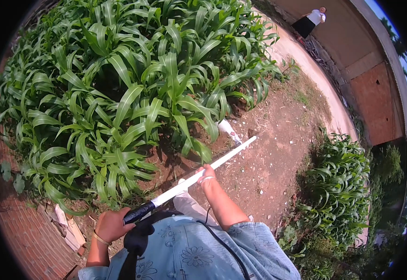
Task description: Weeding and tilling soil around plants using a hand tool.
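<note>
A long white pole (210, 168) crosses in front of my body, slanting from lower left to upper right. My left hand (114, 224) is closed around its black-wrapped end (138, 212), close to my left side. Further along the pole, my right hand (207, 174) grips it. At the far end, low over the bare soil, a small dark piece shows; I cannot tell whether it is a blade. Leafy green plants, apparently maize (154, 108), stand just beyond the pole. A white item (228, 129), perhaps a plastic bag, lies at their edge.
Dry soil (266, 168) with small stones lies to the right, beside another leafy patch (343, 192). Brick paving (32, 231) and broken pieces (68, 227) are at lower left. A pale path (322, 91) runs along a wall, where a person (312, 21) stands at upper right.
</note>
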{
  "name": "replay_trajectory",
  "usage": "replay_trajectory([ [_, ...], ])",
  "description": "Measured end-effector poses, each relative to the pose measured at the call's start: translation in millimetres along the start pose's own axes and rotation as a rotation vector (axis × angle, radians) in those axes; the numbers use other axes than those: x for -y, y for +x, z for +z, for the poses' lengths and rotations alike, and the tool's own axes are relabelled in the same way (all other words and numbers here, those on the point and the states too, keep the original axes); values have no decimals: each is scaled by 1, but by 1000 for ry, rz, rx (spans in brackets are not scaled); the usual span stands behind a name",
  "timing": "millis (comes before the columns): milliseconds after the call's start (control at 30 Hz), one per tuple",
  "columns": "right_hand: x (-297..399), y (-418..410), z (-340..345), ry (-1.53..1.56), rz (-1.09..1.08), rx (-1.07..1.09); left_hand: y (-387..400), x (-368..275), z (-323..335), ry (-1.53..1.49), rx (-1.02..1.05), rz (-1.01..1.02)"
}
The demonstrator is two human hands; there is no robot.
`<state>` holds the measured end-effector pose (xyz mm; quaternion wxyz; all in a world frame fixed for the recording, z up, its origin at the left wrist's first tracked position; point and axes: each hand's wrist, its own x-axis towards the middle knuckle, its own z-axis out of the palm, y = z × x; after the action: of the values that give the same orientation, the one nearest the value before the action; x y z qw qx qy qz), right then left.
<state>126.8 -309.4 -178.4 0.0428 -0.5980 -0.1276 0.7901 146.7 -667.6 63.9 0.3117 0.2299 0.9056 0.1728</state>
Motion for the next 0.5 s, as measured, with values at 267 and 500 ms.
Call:
replay_trajectory([
  [267,-135,-5,-22,43,329,-91,-64,20,-43,-127,34,-177],
  [500,-41,18,1,40,218,-34,-5,12,-18,-55,-28,-68],
])
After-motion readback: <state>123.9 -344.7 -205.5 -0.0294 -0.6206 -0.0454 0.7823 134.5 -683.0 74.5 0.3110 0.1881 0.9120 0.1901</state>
